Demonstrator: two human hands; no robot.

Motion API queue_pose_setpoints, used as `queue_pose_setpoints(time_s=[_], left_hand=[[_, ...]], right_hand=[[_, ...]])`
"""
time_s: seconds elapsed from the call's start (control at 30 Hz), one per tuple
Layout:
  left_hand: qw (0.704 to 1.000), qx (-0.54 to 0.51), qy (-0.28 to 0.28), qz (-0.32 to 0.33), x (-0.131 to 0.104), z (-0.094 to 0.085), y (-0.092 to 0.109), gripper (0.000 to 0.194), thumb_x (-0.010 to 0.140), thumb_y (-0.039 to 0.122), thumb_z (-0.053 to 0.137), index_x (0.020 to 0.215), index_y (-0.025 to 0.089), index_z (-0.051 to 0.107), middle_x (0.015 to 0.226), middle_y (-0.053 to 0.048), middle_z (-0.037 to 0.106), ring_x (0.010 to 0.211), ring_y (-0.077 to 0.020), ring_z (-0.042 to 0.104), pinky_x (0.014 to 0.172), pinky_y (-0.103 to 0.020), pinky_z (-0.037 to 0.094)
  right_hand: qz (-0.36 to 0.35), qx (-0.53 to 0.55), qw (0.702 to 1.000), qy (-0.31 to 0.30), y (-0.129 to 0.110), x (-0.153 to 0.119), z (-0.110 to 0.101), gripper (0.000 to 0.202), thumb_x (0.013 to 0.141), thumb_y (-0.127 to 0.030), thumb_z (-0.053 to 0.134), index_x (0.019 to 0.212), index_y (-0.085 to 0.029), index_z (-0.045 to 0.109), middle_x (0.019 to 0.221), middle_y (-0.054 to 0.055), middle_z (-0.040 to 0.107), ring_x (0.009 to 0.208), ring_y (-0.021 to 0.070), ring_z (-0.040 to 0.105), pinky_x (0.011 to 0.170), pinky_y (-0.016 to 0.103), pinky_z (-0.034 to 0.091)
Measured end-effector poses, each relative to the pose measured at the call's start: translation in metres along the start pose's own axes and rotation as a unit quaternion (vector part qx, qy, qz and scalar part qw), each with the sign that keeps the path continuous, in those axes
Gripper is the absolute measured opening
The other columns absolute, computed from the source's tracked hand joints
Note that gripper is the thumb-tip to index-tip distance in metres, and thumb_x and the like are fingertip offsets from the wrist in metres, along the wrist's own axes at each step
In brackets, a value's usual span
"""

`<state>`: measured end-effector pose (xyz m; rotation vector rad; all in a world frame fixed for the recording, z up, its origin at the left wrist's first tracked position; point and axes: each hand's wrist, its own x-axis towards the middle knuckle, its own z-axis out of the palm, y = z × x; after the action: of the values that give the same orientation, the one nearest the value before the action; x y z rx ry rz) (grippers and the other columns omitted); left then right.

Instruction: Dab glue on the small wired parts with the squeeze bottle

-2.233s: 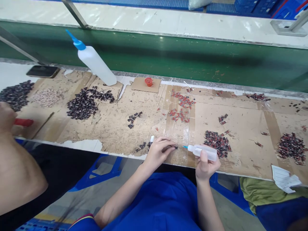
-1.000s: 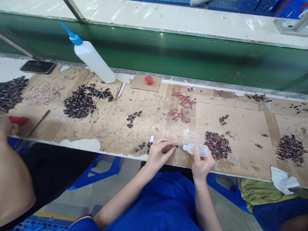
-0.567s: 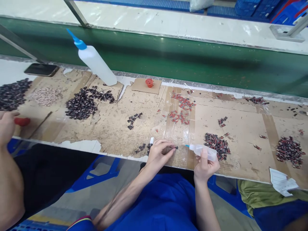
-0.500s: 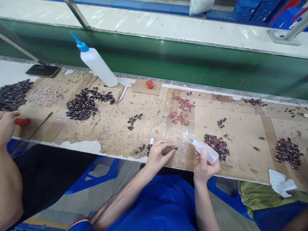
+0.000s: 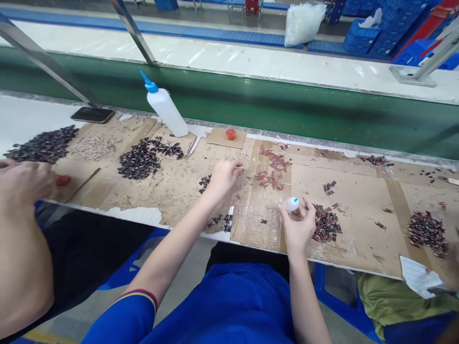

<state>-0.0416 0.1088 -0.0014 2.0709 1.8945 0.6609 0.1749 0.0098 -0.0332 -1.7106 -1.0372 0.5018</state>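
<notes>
The right hand (image 5: 298, 230) grips the small bottle (image 5: 290, 206) between thumb and fingers — blue tip upward, long axis roughly upright — just left of the dark-and-red pile (image 5: 328, 225). The left hand (image 5: 225, 177) meets the near end of a thin stick (image 5: 246, 149) slanting far-right; whether it pinches, I cannot tell. Far beyond, a red cup (image 5: 230, 134) has unclear contents.
</notes>
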Motion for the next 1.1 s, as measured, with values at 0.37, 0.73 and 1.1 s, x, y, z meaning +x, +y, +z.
queue_pose_setpoints(time_s=[0.37,0.73,1.1], left_hand=[[0.998,-0.02,-0.025,0.061,-0.018,0.005,0.01,0.015,0.085,0.01,0.056,0.08,0.019,0.067,0.087,-0.006,0.071,0.091,-0.0234,0.062,0.086,-0.037,0.048],[0.947,-0.163,-0.01,0.276,-0.113,0.003,0.051,0.019,0.097,0.017,0.043,0.104,0.016,0.06,0.088,-0.007,0.068,0.084,-0.0188,0.06,0.076,-0.032,0.052],[0.969,-0.125,0.002,0.214,-0.117,0.041,0.045,0.015,0.091,0.014,0.052,0.097,0.018,0.066,0.104,-0.011,0.067,0.105,-0.0254,0.058,0.089,-0.043,0.054]], right_hand=[[-0.124,0.062,0.99,0.009,-0.02,-0.048,-0.023,0.028,0.071,-0.034,0.078,0.092,-0.018,0.067,0.081,0.006,0.071,0.069,0.017,0.065,0.061,0.03,0.053],[0.106,0.218,0.948,-0.207,-0.019,-0.049,-0.013,0.03,0.069,-0.047,0.075,0.074,-0.017,0.071,0.07,0.005,0.073,0.065,0.0193,0.069,0.069,0.035,0.06],[0.118,0.12,0.974,-0.152,-0.002,-0.047,-0.025,0.032,0.077,-0.047,0.067,0.083,-0.016,0.069,0.083,0.009,0.074,0.078,0.0209,0.071,0.074,0.035,0.059]])
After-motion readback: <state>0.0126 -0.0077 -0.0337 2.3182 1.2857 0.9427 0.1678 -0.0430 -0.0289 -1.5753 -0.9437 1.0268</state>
